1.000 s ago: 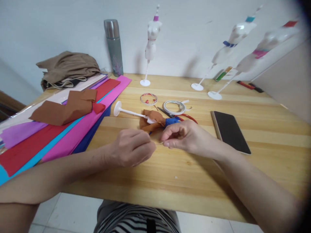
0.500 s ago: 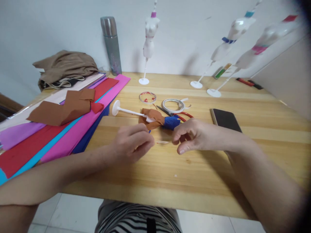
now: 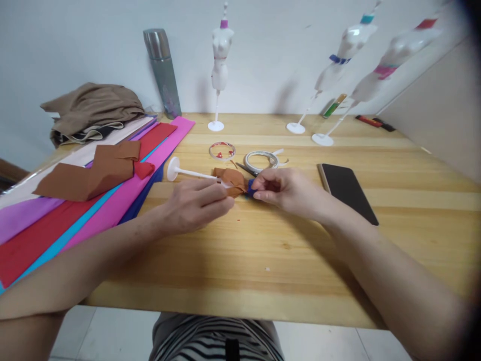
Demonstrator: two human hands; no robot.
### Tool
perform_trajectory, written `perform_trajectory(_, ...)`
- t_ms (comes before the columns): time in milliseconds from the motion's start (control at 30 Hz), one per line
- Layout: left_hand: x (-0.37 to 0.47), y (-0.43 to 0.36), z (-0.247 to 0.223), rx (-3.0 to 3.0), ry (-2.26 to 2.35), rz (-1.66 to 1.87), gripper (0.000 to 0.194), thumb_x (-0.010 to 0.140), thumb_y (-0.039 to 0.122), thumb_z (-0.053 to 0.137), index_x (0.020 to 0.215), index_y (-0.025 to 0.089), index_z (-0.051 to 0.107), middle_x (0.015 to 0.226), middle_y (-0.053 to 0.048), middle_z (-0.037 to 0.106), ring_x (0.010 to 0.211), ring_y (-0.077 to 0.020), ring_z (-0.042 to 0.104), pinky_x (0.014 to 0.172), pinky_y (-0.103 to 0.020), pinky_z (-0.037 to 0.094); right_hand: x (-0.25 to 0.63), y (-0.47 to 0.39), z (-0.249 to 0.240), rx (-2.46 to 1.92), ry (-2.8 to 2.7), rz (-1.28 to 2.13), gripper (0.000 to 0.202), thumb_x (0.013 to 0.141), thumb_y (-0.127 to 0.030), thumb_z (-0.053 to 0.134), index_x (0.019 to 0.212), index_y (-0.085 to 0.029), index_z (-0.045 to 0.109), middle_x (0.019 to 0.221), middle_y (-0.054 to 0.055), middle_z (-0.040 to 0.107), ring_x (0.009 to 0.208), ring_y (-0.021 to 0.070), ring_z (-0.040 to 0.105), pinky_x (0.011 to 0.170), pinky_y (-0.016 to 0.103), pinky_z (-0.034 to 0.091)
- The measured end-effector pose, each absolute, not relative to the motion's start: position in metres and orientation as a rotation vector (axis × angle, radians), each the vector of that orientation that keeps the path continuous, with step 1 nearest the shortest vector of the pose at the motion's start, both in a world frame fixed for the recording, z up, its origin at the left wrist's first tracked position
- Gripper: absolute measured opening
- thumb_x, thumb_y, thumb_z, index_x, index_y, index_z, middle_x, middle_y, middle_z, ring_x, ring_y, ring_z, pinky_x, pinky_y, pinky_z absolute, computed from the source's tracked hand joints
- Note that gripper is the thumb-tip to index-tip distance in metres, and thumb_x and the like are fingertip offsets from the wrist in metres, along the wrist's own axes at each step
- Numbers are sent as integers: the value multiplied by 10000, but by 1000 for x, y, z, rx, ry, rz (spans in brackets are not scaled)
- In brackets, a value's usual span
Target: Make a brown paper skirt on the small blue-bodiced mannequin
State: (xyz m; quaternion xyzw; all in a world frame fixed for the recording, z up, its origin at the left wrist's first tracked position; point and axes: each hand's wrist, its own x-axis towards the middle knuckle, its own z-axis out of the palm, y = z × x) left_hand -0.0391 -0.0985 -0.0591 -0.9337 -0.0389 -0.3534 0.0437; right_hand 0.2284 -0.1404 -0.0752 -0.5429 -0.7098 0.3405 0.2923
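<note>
Wood tbl (image 3: 225, 281): 1 lying mannequin (image 3: 230, 178), R hand (image 3: 285, 191) touching, L hand (image 3: 195, 203) nr.

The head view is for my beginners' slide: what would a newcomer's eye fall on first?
Probably the three white mannequins standing at the back. Next, the bright sheets layered at left. Then, at centre, the left hand and right hand at a lying white stand with brown and blue wrapping.
</note>
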Motion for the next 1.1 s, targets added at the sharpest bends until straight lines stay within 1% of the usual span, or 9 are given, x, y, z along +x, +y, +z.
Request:
perform_trajectory(133, -34, -101, -67, -2905, -455, -1226, 205, 1003, 176, 571, 840, 192, 694, 823, -22, 712, 709, -91, 639, 654, -191, 477, 228, -141, -74, -1436, -1887, 1008, 229, 765, -416, 735, 759, -206, 645, 679, -15, 608, 613, 134, 528, 587, 284, 423)
perform_trajectory(267, -30, -99, -71, -3015, -665, -1292, 191, 962, 158, 616, 785, 173, 687, 753, -7, 677, 623, -78, 581, 589, -187, 420, 224, -145, -72, -1460, -1936, 1047, 250, 766, -430, 737, 751, -199, 643, 681, -16, 618, 612, 125, 516, 586, 272, 412)
perform_trajectory(433, -29, -98, -77, -3021, -686, -1291, 201, 946, 139, 604, 758, 175, 666, 765, -5, 667, 645, -83, 579, 614, -200, 409, 208, -152, -67, -1501, -1976, 1016, 198, 772, -363, 765, 770, -197, 657, 688, -8, 648, 625, 138, 559, 613, 280, 420)
perform_trajectory(567, -27, -102, -80, -3073, -828, -1334, 177, 913, 142, 640, 743, 179, 676, 709, 17, 621, 586, -78, 511, 592, -216, 383, 198, -155, -63, -1587, -1991, 934, 133, 804, -292, 736, 735, -191, 682, 673, 4, 666, 630, 149, 588, 621, 286, 420)
perform_trajectory(667, -25, -108, -76, -3161, -1108, -1413, 155, 858, 140, 682, 707, 175, 683, 653, 24, 600, 578, -86, 497, 582, -227, 381, 199, -156, -62, -1610, -1974, 943, 116, 801, -283, 734, 735, -193, 703, 680, 8, 684, 627, 152, 599, 610, 284, 430)
perform_trajectory(833, -22, -117, -64, -3224, -1771, -1522, 145, 827, 248, 713, 712, 160, 709, 654, -9, 659, 606, -111, 533, 586, -246, 396, 208, -158, -60, -1525, -1879, 1039, 155, 756, -354, 773, 788, -203, 753, 711, 17, 720, 627, 149, 602, 592, 281, 462)
perform_trajectory(933, -19, -122, -61, -3188, -1946, -1612, 155, 798, 266, 721, 692, 154, 703, 637, -6, 648, 595, -106, 514, 583, -245, 389, 208, -161, -57, -1463, -1737, 1241, 245, 714, -426, 810, 780, -198, 749, 662, 3, 677, 566, 125, 561, 536, 267, 459)
perform_trajectory(1000, -18, -126, -60, -3144, -2015, -1654, 165, 786, 267, 721, 668, 154, 695, 616, 0, 629, 589, -102, 499, 576, -242, 377, 205, -162, -55, -1481, -1656, 1349, 290, 700, -459, 826, 775, -193, 737, 623, -13, 629, 497, 99, 498, 465, 248, 421)
perform_trajectory(1100, -15, -132, -60, -3107, -2101, -1734, 178, 782, 269, 717, 645, 159, 687, 598, 10, 608, 575, -95, 482, 565, -238, 365, 202, -164, -52, -1501, -1625, 1346, 324, 724, -489, 810, 704, -191, 684, 578, -27, 561, 457, 79, 428, 419, 233, 366)
